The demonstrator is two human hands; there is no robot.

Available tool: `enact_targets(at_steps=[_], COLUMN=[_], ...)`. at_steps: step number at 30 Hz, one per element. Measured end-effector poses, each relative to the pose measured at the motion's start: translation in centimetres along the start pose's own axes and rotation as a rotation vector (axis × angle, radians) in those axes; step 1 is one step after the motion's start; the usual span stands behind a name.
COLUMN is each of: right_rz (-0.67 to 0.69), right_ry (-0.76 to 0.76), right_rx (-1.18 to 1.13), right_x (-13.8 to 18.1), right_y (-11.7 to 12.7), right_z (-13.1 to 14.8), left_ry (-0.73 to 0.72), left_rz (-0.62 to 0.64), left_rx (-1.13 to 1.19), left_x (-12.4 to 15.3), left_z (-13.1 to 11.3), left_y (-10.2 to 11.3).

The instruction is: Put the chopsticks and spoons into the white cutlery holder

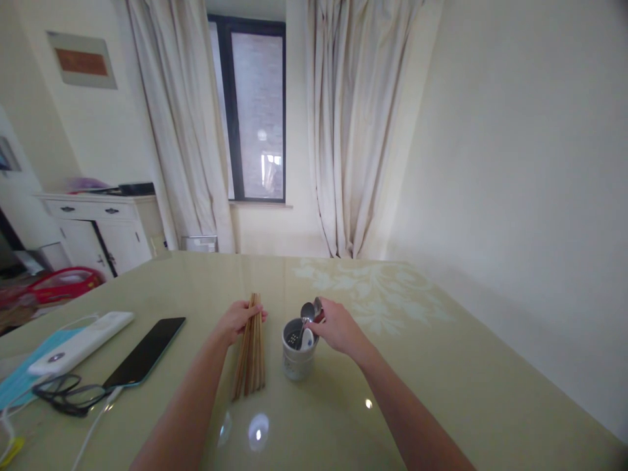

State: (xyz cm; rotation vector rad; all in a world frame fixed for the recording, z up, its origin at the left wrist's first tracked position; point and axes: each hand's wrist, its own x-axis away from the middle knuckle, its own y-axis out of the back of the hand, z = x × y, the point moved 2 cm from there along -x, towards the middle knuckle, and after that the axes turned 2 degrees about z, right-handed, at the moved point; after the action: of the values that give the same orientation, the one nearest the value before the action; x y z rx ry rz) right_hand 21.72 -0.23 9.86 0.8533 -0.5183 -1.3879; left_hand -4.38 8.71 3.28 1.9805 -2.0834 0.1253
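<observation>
A bundle of wooden chopsticks (pixel 252 360) is gripped near its upper end by my left hand (pixel 241 320), the lower ends fanned slightly toward me. Just to the right stands a grey utensil holder (pixel 297 363) with spoons inside. My right hand (pixel 336 325) is at its right rim, fingers closed around spoon handles or heads. A metal spoon (pixel 307 311) sticks up above the rim next to my fingertips. A white ceramic spoon (pixel 307 338) leans inside the holder. My right fingers partly hide what they pinch.
On the glossy table (pixel 304 438), a black phone (pixel 147 352) with a cable, eyeglasses (pixel 69 394), a white power strip or charger (pixel 81 343) and a blue face mask (pixel 36 363) lie at the left. A wall runs along the right; curtains and a window stand behind.
</observation>
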Motion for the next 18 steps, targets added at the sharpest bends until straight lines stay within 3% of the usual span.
enact_targets(at_steps=[11, 18], right_rz=[-0.047, -0.036], right_ry=[-0.026, -0.035], right_rx=[0.001, -0.005], right_x=[-0.1, -0.1], right_y=[-1.0, -1.1], right_z=[0.4, 0.5], left_ry=[-0.094, -0.362], left_rz=[-0.172, -0.238], left_rx=[-0.068, -0.368], left_x=[-2.2, -2.6], left_z=[2.7, 2.5], left_y=[-1.7, -2.6])
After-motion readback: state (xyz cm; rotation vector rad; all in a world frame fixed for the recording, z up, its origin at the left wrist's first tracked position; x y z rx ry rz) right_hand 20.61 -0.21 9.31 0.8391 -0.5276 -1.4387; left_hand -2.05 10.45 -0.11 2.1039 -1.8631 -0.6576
